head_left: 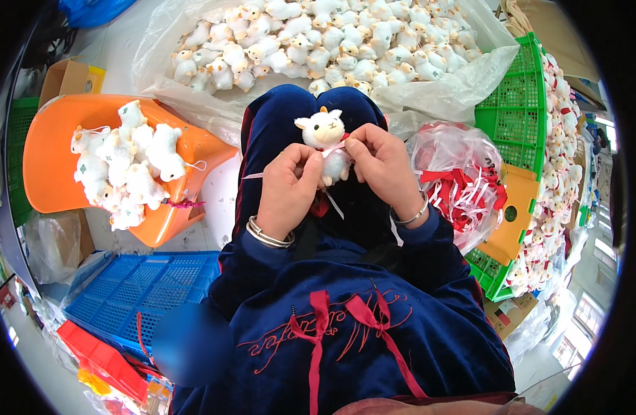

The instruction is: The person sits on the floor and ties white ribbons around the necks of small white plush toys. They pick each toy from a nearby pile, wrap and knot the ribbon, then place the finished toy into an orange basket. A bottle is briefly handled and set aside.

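A small white plush lamb (323, 129) rests upright between my thighs, its face turned up. Red and pale pink ribbon (334, 148) goes about its neck. My left hand (290, 183) is closed in a pinch on the ribbon at the lamb's left-hand side of the picture, and a pale end sticks out past the wrist side. With thumb and fingers together, my right hand (384, 164) pinches the ribbon at the neck from the other side. One loose pale tail hangs below the lamb's body. The fingertips partly cover the ribbon, so its knot or loop cannot be made out.
Beyond my knees lies a clear plastic sheet (159, 66) heaped with plush lambs. An orange chair (52, 155) at left holds several more. At right are a bag of red and white ribbons (463, 197) and green crates (509, 124) beside ribboned lambs. A blue crate (148, 290) stands lower left.
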`<state>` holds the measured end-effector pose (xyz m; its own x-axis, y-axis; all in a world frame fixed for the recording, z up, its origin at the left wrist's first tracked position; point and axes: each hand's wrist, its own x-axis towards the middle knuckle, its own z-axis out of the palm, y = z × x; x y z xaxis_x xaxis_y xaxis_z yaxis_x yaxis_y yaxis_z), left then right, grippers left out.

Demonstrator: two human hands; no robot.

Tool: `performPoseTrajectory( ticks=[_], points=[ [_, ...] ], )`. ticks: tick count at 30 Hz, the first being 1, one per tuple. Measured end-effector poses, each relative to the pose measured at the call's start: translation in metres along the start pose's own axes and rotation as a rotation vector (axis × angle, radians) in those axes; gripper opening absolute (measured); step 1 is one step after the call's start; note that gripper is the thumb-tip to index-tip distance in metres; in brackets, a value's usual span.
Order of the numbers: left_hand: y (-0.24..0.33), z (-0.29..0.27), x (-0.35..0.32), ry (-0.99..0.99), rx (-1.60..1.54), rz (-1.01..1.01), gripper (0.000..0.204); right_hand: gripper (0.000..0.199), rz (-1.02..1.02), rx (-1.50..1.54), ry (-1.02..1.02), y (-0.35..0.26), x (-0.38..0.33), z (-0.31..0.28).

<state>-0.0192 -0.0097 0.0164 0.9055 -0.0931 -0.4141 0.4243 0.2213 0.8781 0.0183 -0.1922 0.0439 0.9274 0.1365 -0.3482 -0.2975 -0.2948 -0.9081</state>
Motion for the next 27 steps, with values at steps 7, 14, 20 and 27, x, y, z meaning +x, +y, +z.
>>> performPoseTrajectory(
  ticks=[7, 14, 20, 27],
  points=[
    [0.002, 0.004, -0.006, 0.095, 0.375, 0.242, 0.013, 0.016, 0.104, 0.011, -0.043, -0.021, -0.003, -0.003],
    [-0.008, 0.008, -0.007, 0.123, 0.444, 0.514, 0.014, 0.011, 0.063, 0.054, -0.049, -0.019, 0.000, -0.004],
    [-0.002, 0.000, -0.002, 0.046, 0.579, 0.650, 0.022, 0.014, 0.024, 0.111, -0.022, -0.010, 0.002, 0.004],
    [0.006, -0.012, 0.001, -0.115, 0.731, 0.669, 0.016, 0.019, -0.001, 0.083, -0.016, -0.001, 0.007, 0.005]
  ],
)
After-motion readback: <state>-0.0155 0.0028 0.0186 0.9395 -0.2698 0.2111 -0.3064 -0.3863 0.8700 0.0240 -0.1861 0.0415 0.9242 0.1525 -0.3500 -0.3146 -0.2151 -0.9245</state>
